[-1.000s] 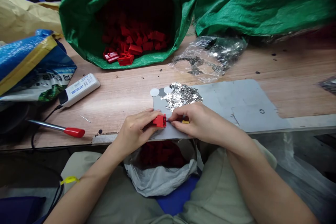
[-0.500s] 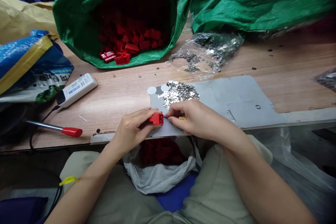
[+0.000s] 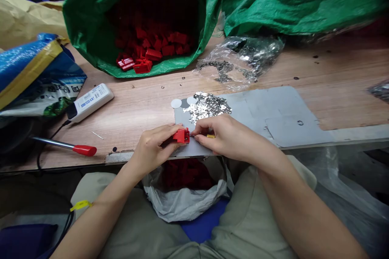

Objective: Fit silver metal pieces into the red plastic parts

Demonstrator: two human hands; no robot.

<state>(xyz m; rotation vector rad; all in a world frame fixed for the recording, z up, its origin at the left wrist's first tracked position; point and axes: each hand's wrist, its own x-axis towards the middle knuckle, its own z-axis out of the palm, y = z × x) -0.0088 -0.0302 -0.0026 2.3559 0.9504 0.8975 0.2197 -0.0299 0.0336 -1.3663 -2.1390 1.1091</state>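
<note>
My left hand (image 3: 154,143) is closed on a small red plastic housing (image 3: 182,135) at the front edge of the bench, its open side facing right. Opposite it, my right hand (image 3: 220,134) pinches a thin dark-tipped tool with a yellow handle (image 3: 210,136). The tip meets the housing's right side; whether it has gone inside I cannot make out. Just behind my fingers, a pile of small shiny metal pieces (image 3: 208,107) lies on a grey sheet (image 3: 252,109).
A green sack (image 3: 91,40) at the back holds many red housings (image 3: 152,54). A clear bag of metal pieces (image 3: 243,60) lies behind the sheet. To the left are a white box-like device (image 3: 91,103) and a red-handled lever (image 3: 85,150). A white sack (image 3: 185,206) hangs below the edge.
Both hands keep nearly the same pose, with the tool tip still at the red housing. The whole view has shifted very slightly.
</note>
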